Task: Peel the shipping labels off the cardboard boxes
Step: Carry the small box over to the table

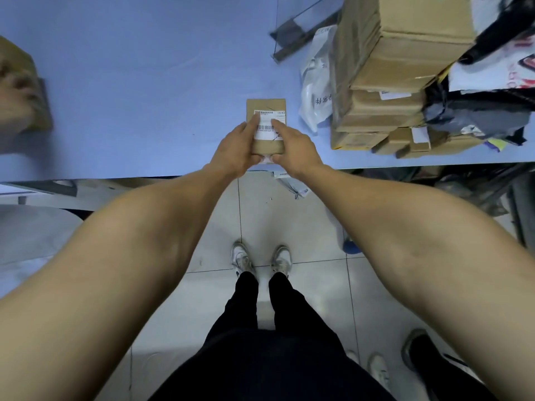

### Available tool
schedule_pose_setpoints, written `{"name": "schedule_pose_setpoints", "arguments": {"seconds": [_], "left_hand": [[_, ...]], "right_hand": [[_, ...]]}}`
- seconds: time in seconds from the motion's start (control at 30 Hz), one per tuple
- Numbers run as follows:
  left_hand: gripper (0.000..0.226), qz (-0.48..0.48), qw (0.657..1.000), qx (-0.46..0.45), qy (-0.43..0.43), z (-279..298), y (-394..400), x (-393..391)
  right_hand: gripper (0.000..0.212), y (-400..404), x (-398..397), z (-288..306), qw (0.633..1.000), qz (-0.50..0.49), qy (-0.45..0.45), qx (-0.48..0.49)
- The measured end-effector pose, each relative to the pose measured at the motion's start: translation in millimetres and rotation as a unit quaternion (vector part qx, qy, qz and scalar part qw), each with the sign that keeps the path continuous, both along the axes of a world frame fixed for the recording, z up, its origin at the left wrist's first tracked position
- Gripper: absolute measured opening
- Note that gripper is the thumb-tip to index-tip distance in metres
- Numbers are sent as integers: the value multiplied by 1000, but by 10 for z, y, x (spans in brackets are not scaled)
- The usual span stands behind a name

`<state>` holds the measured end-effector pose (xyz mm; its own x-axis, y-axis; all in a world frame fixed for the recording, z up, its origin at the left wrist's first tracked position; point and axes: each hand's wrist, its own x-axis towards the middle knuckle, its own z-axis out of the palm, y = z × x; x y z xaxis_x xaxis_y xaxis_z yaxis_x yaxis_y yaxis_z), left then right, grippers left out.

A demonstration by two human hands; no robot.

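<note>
Small cardboard box sits at the near edge of the blue table, white shipping label on top. Left hand and right hand grasp its sides, forefingers pressing the label. Stacked boxes at 2 o'clock; another box at 9 o'clock.

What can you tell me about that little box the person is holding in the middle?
The small cardboard box is plain brown and flat, lying at the near edge of the blue table. A white shipping label with a barcode is stuck on top. The left hand and right hand grip its near end, fingers resting on the label.
</note>
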<state>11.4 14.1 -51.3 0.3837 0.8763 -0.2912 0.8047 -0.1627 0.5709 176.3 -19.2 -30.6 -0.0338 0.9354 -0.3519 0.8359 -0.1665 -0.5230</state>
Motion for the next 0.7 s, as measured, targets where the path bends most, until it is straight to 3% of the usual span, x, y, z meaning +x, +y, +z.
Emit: {"name": "schedule_pose_setpoints", "arguments": {"seconds": [0.2, 0.37, 0.53, 0.7], "left_hand": [[92, 22, 999, 13, -35, 224, -409, -34], [94, 65, 997, 33, 3, 397, -876, -59], [96, 179, 983, 44, 25, 624, -1617, -199], [95, 329, 944, 28, 17, 721, -2789, -448]], "right_hand": [[79, -365, 8, 285, 999, 26, -23, 14], [76, -674, -18, 453, 995, 84, -39, 35], [75, -1069, -190, 539, 979, 193, -39, 54], [70, -1729, -620, 584, 936, 345, -26, 61]]}}
